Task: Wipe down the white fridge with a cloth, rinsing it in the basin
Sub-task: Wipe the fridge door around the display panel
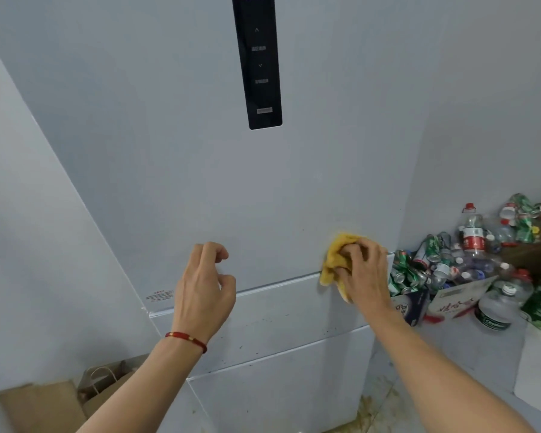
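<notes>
The white fridge (pixel 200 182) fills the view, with a black control panel (pixel 258 64) high on its upper door. My right hand (pixel 364 273) grips a bunched yellow cloth (pixel 334 260) and presses it against the lower right corner of the upper door, at the seam above the middle drawer. My left hand (pixel 203 285) hovers in front of the door near the same seam, fingers loosely curled and holding nothing; a red cord bracelet circles its wrist. Dark specks dot the middle drawer front (pixel 278 326). No basin is in view.
A heap of crushed green cans and plastic bottles (pixel 469 257) in cardboard boxes crowds the floor right of the fridge. A brown paper bag and cardboard (pixel 75 398) lie at the lower left. A pale wall runs along the left side.
</notes>
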`<action>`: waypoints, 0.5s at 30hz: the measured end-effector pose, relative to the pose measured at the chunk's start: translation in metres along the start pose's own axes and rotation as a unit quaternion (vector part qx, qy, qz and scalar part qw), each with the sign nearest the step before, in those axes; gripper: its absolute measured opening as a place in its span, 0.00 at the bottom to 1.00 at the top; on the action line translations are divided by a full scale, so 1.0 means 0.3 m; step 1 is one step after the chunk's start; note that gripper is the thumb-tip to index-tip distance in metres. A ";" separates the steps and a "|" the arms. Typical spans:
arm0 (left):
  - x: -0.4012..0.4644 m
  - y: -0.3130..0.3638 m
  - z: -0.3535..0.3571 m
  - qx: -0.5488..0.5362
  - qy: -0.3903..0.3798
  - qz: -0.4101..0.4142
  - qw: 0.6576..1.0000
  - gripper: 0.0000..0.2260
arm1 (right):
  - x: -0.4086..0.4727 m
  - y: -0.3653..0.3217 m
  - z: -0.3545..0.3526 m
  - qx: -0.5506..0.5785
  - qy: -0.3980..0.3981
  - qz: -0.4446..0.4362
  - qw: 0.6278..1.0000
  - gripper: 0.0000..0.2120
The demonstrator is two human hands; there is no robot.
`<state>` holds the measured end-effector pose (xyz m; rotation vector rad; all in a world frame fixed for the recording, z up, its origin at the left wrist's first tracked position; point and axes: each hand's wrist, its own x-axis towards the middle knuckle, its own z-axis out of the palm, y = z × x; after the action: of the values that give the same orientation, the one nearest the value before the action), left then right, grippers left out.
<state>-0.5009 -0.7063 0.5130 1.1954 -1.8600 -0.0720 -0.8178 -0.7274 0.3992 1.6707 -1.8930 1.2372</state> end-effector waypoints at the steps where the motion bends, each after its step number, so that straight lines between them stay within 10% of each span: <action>1: -0.012 -0.010 -0.008 0.004 0.000 -0.008 1.000 0.17 | -0.019 -0.006 0.012 0.040 0.018 0.080 0.996 0.22; 4: -0.033 -0.027 -0.019 0.019 -0.011 -0.023 0.999 0.17 | -0.090 -0.169 0.095 0.104 0.055 0.165 0.979 0.19; 11: -0.015 -0.022 -0.027 0.026 -0.054 -0.003 0.998 0.18 | -0.134 -0.342 0.155 0.117 -0.024 0.015 0.993 0.15; 15: -0.020 -0.040 -0.036 0.019 -0.037 -0.015 0.999 0.18 | 0.059 -0.228 0.014 0.116 0.115 0.080 0.983 0.12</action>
<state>-0.4842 -0.7040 0.5098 1.2621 -1.9163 -0.0991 -0.7583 -0.7375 0.4360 1.4265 -1.8277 1.6924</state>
